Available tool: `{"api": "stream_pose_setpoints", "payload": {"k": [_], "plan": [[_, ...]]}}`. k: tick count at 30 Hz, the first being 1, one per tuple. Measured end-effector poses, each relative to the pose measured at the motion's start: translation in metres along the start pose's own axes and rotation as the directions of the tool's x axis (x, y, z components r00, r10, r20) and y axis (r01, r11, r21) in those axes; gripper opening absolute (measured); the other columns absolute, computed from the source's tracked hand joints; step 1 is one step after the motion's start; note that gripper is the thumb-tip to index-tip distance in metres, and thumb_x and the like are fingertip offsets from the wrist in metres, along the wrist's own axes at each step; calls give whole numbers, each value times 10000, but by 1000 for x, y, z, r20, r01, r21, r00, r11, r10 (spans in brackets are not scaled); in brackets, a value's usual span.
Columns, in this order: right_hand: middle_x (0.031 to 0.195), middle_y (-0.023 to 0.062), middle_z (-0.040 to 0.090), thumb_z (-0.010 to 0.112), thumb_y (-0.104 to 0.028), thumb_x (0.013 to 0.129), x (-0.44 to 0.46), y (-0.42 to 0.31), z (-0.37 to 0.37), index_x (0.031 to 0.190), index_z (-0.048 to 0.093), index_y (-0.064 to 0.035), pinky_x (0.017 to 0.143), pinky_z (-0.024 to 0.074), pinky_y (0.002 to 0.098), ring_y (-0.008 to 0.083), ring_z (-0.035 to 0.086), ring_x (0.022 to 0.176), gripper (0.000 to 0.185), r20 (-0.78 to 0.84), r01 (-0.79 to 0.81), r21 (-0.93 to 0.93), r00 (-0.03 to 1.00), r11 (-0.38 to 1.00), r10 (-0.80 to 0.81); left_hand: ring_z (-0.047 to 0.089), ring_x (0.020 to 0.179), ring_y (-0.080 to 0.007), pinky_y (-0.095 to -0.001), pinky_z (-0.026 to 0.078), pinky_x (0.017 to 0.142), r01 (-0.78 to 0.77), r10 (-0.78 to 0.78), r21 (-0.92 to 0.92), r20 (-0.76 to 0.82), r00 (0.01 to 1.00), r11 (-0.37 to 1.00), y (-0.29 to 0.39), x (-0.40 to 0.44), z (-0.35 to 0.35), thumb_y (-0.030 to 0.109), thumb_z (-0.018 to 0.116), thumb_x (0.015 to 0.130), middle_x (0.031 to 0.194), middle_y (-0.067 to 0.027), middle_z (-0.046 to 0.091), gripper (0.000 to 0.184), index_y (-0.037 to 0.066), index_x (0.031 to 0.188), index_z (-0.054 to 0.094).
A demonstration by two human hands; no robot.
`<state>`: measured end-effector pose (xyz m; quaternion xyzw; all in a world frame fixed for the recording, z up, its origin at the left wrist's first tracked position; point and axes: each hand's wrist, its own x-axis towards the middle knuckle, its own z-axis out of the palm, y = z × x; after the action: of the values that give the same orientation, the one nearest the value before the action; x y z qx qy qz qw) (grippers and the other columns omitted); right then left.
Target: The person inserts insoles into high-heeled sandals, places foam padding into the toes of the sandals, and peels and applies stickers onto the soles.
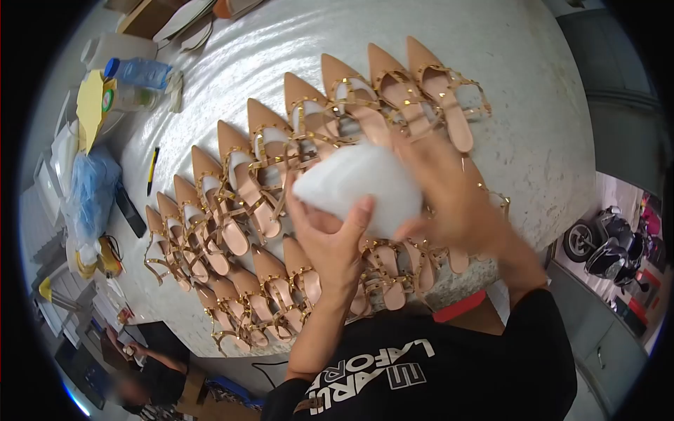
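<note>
In the middle of the head view, a soft-looking white wad (361, 184), rounded with a pointed left end, is held above the shoes. My left hand (328, 238) is closed around its lower left side, thumb pressed on its front. Against the wad's right edge is my right hand (449, 193), smeared by motion, so its grip is unclear. Behind both hands runs a slanting row of tan pointed shoes (263, 119) with gold-studded straps, several with white stuffing in the toes. A second row of matching shoes (267, 266) lies nearer my body, partly hidden by my arms.
The shoes rest on a pale worktable (533, 77). Along its left side are a blue-capped bottle (140, 72), a blue plastic bag (93, 186), a pen (152, 170) and a dark phone-like object (130, 212). Another person (151, 375) is at lower left; a motorbike (611, 242) stands right.
</note>
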<state>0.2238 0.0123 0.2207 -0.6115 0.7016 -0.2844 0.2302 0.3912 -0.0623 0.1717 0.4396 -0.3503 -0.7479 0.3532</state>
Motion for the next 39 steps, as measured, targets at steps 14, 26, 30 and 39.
{"api": "stream_pose_setpoints", "payload": {"k": [14,26,30,39], "plan": [[1145,132,610,482,144,748,39,129,-86,1096,753,-80,848,515,340,280,642,1006,495,-425,51,-117,900,992,-96,637,1086,-260,-432,511,1002,366,-261,-60,597,759,929,-72,86,80,120,777,773,1151,-132,624,637,-2,1317,469],[953,78,609,668,-21,788,95,200,26,971,615,-84,672,521,410,306,656,832,200,20,341,-408,931,847,-365,582,1208,-303,-463,493,1049,520,-254,-365,572,780,772,-105,80,35,138,749,776,1307,-180,564,741,-29,1413,410],[1189,104,596,619,-51,825,117,207,44,1116,559,-108,652,528,443,339,674,843,302,-118,254,-472,931,844,-346,619,1121,-247,-408,510,994,466,-300,-150,589,750,872,-99,82,39,128,790,762,1215,-140,608,698,-25,1354,454],[1137,121,568,618,-42,826,150,188,58,1221,578,-127,821,547,441,328,639,1040,407,132,46,-611,990,791,45,640,1094,-241,-375,519,974,388,-270,-96,569,777,917,-90,83,61,83,787,769,1196,-133,619,656,-18,1323,450]]}}
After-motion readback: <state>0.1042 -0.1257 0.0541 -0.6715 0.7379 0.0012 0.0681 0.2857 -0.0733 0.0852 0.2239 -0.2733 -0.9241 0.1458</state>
